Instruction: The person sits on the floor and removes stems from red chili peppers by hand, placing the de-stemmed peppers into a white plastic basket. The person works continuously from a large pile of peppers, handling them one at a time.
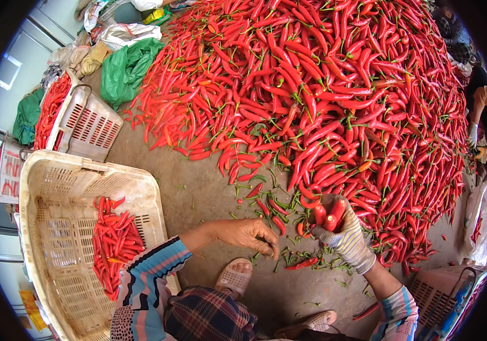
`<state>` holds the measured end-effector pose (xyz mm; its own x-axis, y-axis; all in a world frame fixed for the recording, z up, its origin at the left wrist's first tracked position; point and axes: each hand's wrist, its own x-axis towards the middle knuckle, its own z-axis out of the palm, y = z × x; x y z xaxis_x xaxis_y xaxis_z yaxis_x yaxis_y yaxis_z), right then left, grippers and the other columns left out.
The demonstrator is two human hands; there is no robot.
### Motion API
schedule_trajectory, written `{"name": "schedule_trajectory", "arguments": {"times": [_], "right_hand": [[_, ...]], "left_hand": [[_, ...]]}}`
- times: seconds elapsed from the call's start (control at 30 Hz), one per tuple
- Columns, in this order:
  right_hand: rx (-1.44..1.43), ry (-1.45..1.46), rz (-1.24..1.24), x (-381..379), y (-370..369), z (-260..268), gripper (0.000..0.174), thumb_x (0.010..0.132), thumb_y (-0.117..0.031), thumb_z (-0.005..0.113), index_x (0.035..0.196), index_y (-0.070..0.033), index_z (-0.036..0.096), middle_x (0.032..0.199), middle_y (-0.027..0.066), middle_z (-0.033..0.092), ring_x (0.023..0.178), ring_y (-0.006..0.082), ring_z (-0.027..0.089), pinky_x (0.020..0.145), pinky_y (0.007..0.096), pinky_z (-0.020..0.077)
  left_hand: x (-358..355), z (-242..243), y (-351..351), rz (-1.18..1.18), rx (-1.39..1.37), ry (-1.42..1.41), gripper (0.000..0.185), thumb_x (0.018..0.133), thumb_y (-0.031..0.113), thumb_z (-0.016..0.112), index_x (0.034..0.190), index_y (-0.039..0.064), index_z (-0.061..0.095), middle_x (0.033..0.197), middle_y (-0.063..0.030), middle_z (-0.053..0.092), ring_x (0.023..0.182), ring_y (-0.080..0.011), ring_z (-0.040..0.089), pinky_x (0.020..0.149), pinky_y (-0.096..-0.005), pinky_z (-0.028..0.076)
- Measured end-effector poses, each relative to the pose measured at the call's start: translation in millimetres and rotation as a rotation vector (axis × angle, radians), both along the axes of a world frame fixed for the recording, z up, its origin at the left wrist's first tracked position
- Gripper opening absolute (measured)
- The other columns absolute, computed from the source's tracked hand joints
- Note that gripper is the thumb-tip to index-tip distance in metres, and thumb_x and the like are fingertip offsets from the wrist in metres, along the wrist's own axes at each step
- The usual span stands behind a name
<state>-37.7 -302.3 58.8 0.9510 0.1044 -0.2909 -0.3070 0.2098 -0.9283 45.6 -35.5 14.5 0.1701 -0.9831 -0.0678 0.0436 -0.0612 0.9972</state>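
My right hand (346,241), in a striped knit glove with darkened fingers, grips several red chili peppers (331,223). Their blunt, stemless ends point up toward me. Bare and with curled fingers, my left hand (250,236) hovers over the floor to the left of it. Whether a small thing is pinched in its fingertips is hidden. Beyond both hands spreads a large heap of red chilies (294,93) with green stems on. Loose green stems (294,255) litter the floor under my hands. At my left, a pale plastic crate (62,221) holds a small pile of chilies (117,243).
A second crate (90,123), filled with chilies, stands behind the first, near a green sack (128,72). On the right are another crate (435,290) and a white sack (480,221). Another person's gloved hand (473,135) shows at the right rim. My sandalled foot (236,277) is below.
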Motion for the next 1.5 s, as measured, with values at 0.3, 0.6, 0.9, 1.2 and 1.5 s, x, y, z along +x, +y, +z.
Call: {"name": "schedule_trajectory", "arguments": {"times": [0.3, 0.6, 0.9, 1.2, 1.5], "right_hand": [[0.014, 0.151, -0.12, 11.4, -8.1, -40.7, 0.031, 0.077, -0.003, 0.072, 0.106, -0.004, 0.06, 0.092, 0.0, 0.063, 0.083, 0.0101, 0.06, 0.077, 0.0278, 0.0503], [-0.053, 0.097, -0.149, 28.9, -1.5, -38.7, 0.029, 0.081, -0.005, 0.07, 0.108, -0.004, 0.061, 0.101, 0.0056, 0.067, 0.088, 0.0148, 0.064, 0.08, 0.03, 0.052], [-0.222, -0.038, 0.182, 25.5, 24.8, -29.3, 0.039, 0.08, -0.013, 0.074, 0.112, -0.001, 0.055, 0.088, 0.0021, 0.062, 0.071, 0.0071, 0.056, 0.063, 0.026, 0.0498], [-0.543, -0.109, 0.366, 8.1, 20.8, -32.9, 0.039, 0.076, -0.008, 0.077, 0.106, -0.004, 0.053, 0.087, 0.0046, 0.06, 0.078, 0.015, 0.056, 0.073, 0.0287, 0.0489], [0.028, 0.088, 0.151, 14.6, 1.1, -4.7, 0.039, 0.076, -0.007, 0.073, 0.111, -0.005, 0.056, 0.094, 0.0022, 0.065, 0.083, 0.0126, 0.061, 0.077, 0.0301, 0.0504]], "left_hand": [[109.8, -99.8, -3.0, 0.323, 0.755, -1.4, 0.032, 0.083, 0.008, 0.054, 0.114, 0.002, 0.059, 0.118, -0.0138, 0.054, 0.111, -0.0308, 0.053, 0.091, -0.0448, 0.044], [99.8, -63.3, 3.2, 0.496, 0.482, -1.322, 0.018, 0.08, 0.002, 0.057, 0.097, -0.001, 0.06, 0.1, -0.0152, 0.057, 0.09, -0.0333, 0.063, 0.075, -0.044, 0.052], [-3.3, 20.1, -33.3, 0.831, -0.058, -0.593, 0.016, 0.085, 0.008, 0.067, 0.099, 0.0, 0.064, 0.099, -0.0133, 0.063, 0.09, -0.0319, 0.064, 0.073, -0.0377, 0.052], [3.1, 16.8, -19.6, 0.325, 0.206, -0.668, 0.027, 0.089, 0.027, 0.065, 0.085, 0.0, 0.06, 0.081, -0.0133, 0.06, 0.069, -0.035, 0.061, 0.062, -0.0444, 0.048], [13.7, -21.1, -3.7, 0.123, 0.178, -0.106, 0.025, 0.088, 0.017, 0.067, 0.107, 0.002, 0.062, 0.097, -0.0124, 0.06, 0.088, -0.026, 0.058, 0.075, -0.0369, 0.046]]}}
